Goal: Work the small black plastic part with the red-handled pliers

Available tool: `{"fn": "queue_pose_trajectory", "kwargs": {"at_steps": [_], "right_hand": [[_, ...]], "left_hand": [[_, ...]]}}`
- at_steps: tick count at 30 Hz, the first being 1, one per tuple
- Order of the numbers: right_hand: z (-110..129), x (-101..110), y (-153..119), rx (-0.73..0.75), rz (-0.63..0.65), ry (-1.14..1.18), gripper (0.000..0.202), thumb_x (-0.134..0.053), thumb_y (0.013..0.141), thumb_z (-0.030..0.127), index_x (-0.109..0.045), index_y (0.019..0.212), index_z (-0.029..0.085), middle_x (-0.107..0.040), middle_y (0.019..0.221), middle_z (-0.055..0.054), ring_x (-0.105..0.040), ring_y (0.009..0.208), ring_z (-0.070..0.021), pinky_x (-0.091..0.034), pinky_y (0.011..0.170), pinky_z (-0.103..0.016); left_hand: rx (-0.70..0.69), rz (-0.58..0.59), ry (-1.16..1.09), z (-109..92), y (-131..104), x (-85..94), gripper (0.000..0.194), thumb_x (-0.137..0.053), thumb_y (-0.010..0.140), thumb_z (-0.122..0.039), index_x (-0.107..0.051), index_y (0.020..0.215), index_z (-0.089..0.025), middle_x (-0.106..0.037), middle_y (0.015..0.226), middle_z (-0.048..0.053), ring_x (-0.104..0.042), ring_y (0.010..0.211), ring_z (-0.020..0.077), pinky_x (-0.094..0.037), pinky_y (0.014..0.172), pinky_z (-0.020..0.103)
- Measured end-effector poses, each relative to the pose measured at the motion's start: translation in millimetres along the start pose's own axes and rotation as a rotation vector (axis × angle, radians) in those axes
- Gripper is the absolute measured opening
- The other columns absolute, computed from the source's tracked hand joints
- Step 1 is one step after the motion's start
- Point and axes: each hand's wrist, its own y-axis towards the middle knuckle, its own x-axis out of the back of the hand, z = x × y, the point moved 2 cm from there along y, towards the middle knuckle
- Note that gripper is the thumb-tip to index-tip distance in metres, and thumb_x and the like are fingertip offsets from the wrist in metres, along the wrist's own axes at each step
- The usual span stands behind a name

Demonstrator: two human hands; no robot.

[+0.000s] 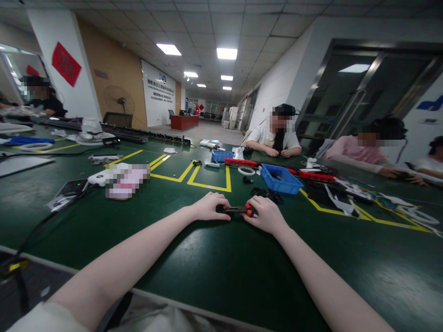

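Note:
My right hand [266, 214] is closed around the red-and-black handles of a pair of pliers [236, 209]. The plier jaws point left, toward my left hand [212, 206]. Between the curled fingers and thumb of that hand shows a small black part [221, 209], right by the jaw tips; its kind is too small to make out. Both hands are above the green table [194, 267]. Just beyond my right hand lies a heap of black parts [266, 194], with a blue bin [281, 179] behind it.
A second blue bin [222, 156], a white ring [246, 170] and red strips [242, 162] lie farther back. Left are a phone [71, 189], a pink item [127, 182] and a black cable [38, 226]. Co-workers sit across, including a person in white [273, 133].

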Motion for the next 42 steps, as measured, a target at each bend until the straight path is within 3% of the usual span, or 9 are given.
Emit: {"fn": "queue_pose_trajectory", "kwargs": {"at_steps": [9,16,23,32,42], "right_hand": [[2.8,4.3,0.3,-0.013,0.013,-0.008,0.019,-0.063,0.077,0.037,-0.058,0.083,0.02,-0.063,0.087,-0.006,-0.057,0.081,-0.0201,-0.04,0.073,-0.032],[2.9,4.7,0.3,-0.011,0.006,-0.003,0.017,-0.063,0.077,0.036,-0.058,0.083,0.021,-0.062,0.086,-0.006,-0.057,0.081,-0.0202,-0.04,0.072,-0.032],[0.6,3.8,0.4,-0.03,0.021,-0.002,0.019,-0.063,0.077,0.038,-0.058,0.083,0.021,-0.063,0.087,-0.005,-0.057,0.081,-0.0199,-0.041,0.073,-0.032],[0.2,3.3,1.2,-0.058,0.062,-0.009,0.018,-0.063,0.076,0.038,-0.056,0.079,0.021,-0.061,0.083,-0.004,-0.057,0.076,-0.0185,-0.041,0.07,-0.031],[3.4,3.4,1.7,-0.028,0.073,-0.008,0.017,-0.063,0.075,0.035,-0.053,0.076,0.022,-0.061,0.079,-0.003,-0.056,0.072,-0.0179,-0.041,0.066,-0.029]], "left_hand": [[0.019,-0.009,0.033,-3.9,-1.1,1.6,0.025,-0.067,0.083,-0.042,-0.068,0.097,-0.021,-0.064,0.097,0.002,-0.059,0.093,0.019,-0.034,0.085,0.032],[0.0,-0.059,0.023,-0.3,-1.4,-0.8,0.027,-0.065,0.083,-0.044,-0.07,0.094,-0.02,-0.059,0.099,0.004,-0.058,0.091,0.018,-0.04,0.084,0.031],[-0.021,-0.081,0.006,2.4,-1.8,-2.8,0.025,-0.067,0.081,-0.041,-0.069,0.093,-0.019,-0.059,0.111,0.005,-0.06,0.092,0.0179,-0.043,0.086,0.03],[0.001,-0.017,0.096,-0.4,0.0,-1.1,0.036,-0.068,0.079,-0.052,-0.066,0.095,-0.02,-0.068,0.102,0.003,-0.059,0.095,0.0204,-0.035,0.086,0.032],[-0.022,-0.068,0.191,-4.3,-0.7,2.1,0.032,-0.069,0.078,-0.051,-0.065,0.083,-0.02,-0.067,0.09,0.002,-0.056,0.093,0.0212,-0.032,0.089,0.035]]}}
